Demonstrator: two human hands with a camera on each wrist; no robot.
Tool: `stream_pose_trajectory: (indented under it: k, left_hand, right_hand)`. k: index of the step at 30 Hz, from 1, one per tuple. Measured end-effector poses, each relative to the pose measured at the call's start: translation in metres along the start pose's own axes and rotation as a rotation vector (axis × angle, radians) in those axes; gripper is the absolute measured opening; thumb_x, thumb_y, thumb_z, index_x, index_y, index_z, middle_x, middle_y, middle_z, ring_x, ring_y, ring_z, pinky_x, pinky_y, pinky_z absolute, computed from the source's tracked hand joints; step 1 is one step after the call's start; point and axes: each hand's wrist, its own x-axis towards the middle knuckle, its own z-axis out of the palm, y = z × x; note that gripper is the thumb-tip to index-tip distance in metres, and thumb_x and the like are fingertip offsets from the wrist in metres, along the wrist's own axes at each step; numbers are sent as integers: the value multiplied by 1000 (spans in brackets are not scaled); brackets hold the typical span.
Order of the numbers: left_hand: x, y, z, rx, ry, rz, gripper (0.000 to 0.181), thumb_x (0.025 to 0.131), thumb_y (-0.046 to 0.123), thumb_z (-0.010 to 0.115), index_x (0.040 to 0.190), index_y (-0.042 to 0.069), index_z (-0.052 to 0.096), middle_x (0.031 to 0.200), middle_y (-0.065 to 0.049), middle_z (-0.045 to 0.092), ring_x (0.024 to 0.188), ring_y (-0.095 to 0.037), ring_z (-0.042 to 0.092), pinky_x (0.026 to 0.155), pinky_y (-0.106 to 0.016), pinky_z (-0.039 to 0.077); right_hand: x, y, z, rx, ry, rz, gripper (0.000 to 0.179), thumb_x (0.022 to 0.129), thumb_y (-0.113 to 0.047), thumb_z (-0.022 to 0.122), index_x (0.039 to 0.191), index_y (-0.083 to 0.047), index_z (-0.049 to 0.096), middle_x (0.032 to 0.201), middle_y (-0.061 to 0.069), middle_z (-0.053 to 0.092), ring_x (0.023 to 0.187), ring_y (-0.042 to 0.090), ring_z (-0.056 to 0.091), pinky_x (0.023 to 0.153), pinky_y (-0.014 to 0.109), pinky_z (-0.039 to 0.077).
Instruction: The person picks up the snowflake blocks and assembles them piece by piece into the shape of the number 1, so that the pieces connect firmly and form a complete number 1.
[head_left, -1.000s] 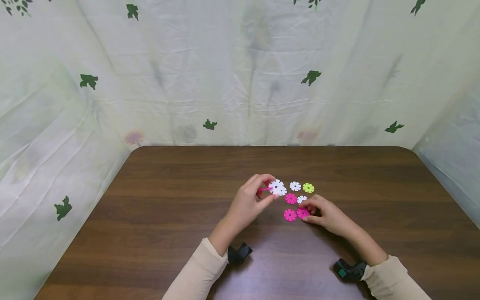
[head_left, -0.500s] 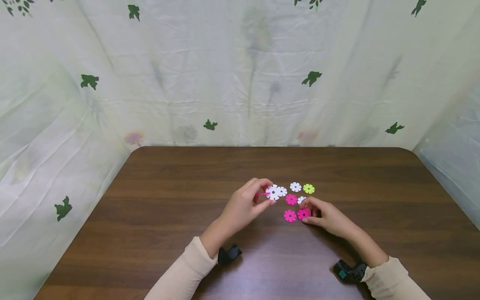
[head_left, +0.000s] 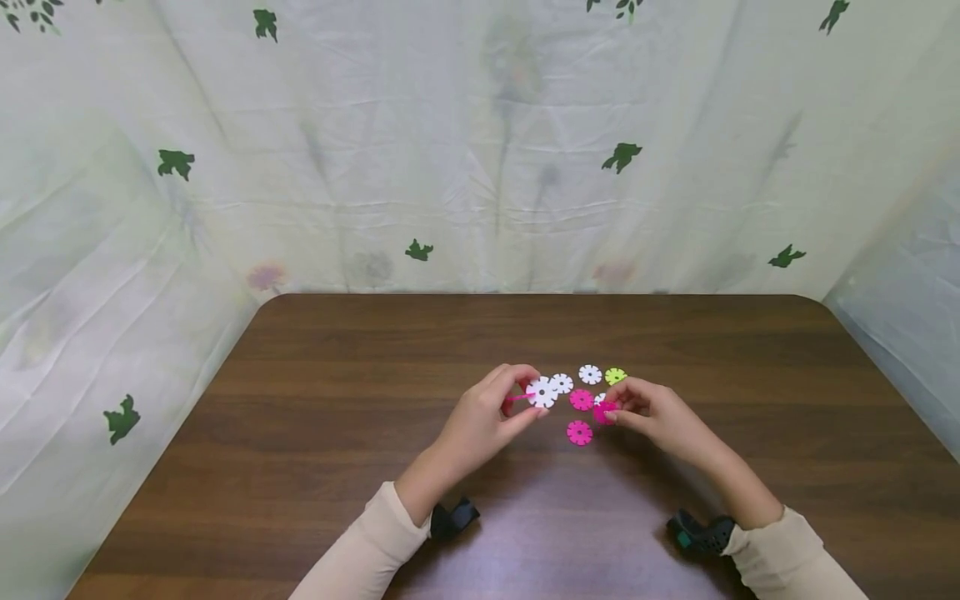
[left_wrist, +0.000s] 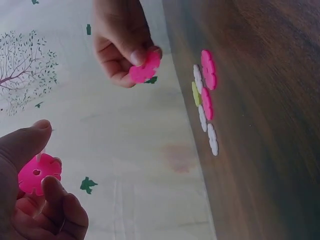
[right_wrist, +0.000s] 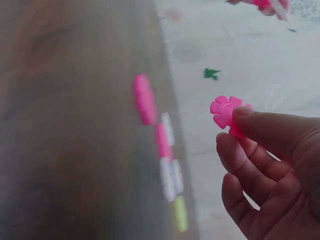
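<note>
My left hand (head_left: pixel 476 421) holds a white notched disc (head_left: pixel 542 392) between thumb and fingers. A pink notched disc (left_wrist: pixel 42 172) is slotted crosswise into it, edge-on in the head view. The right hand (head_left: pixel 667 423) pinches another pink flower-shaped disc (right_wrist: pixel 223 111) between thumb and fingertips, raised above the table. Around the hands lie loose discs: a white one (head_left: pixel 562 383) beside the left hand's piece, another white one (head_left: pixel 590 374), a yellow-green one (head_left: pixel 615 376), and pink ones (head_left: pixel 581 400) (head_left: pixel 579 432). One more white disc (head_left: pixel 600 399) is partly covered by the right hand's disc.
The brown wooden table (head_left: pixel 337 433) extends to both sides of the hands. Behind its far edge hangs a pale curtain (head_left: pixel 450 167) with green leaf shapes. Black wrist cameras sit under the left sleeve (head_left: pixel 382 533) and right sleeve (head_left: pixel 783 550).
The left hand has drawn left and toward the person with its joined discs, uncovering a white disc. The right hand has lifted its pink disc from beside the nearest pink one.
</note>
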Motion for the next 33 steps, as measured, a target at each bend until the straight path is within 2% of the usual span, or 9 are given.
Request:
stream_pose_trajectory:
  k: [4, 9, 13, 20, 24, 27, 33]
  left_hand:
    - [0, 0, -1, -5, -5, -3, 39, 73, 14, 75, 104, 7, 54, 87, 0, 55, 58, -8, 43, 53, -15, 39]
    - [0, 2, -3, -13, -12, -11, 39, 73, 13, 75, 105, 6, 54, 88, 0, 55, 58, -10, 45, 53, -15, 40]
    - [0, 4, -3, -23, -14, -19, 38, 73, 11, 75, 104, 7, 53, 88, 0, 55, 57, -11, 46, 52, -15, 39]
    - [1, 5, -1, -91, -21, -12, 41, 72, 10, 75, 105, 6, 52, 89, -4, 60, 56, -14, 48, 52, -15, 40]
    - [0, 6, 0, -98, -25, -12, 42, 72, 10, 75, 106, 6, 51, 86, -4, 62, 55, -14, 49, 52, -15, 40]
    - [-1, 7, 1, -97, -26, -15, 42, 72, 9, 75, 106, 5, 51, 84, -3, 62, 56, -14, 49, 52, -16, 41]
    - [-1, 9, 2, -99, -38, -34, 41, 74, 10, 74, 106, 5, 50, 83, -2, 61, 57, -13, 49, 52, -17, 41]
  right_hand:
    - [5, -12, -7, -14, 34, -45, 14, 80, -5, 66, 92, -8, 59, 81, 0, 57, 72, 16, 54, 61, 28, 48]
    - [14, -30, -14, 2, 52, -76, 15, 79, -9, 68, 92, -9, 60, 81, 1, 57, 72, 17, 53, 60, 28, 48]
    - [19, -44, -14, 12, 74, -138, 16, 78, -11, 69, 91, -10, 61, 80, 0, 58, 72, 17, 52, 57, 26, 46]
    - [15, -68, -9, 27, 96, -220, 16, 75, 1, 68, 88, -6, 62, 80, 0, 59, 70, 15, 52, 54, 26, 46]
    - [11, -83, -7, 44, 110, -249, 15, 74, 6, 68, 86, -2, 61, 79, 2, 58, 68, 15, 52, 54, 27, 46]
    - [11, -81, -5, 67, 108, -288, 17, 73, 8, 67, 85, -3, 61, 81, 2, 58, 69, 15, 52, 55, 27, 46]
    - [16, -61, 1, 61, 111, -374, 22, 73, 8, 69, 85, -10, 63, 84, 0, 59, 76, 14, 53, 63, 24, 47]
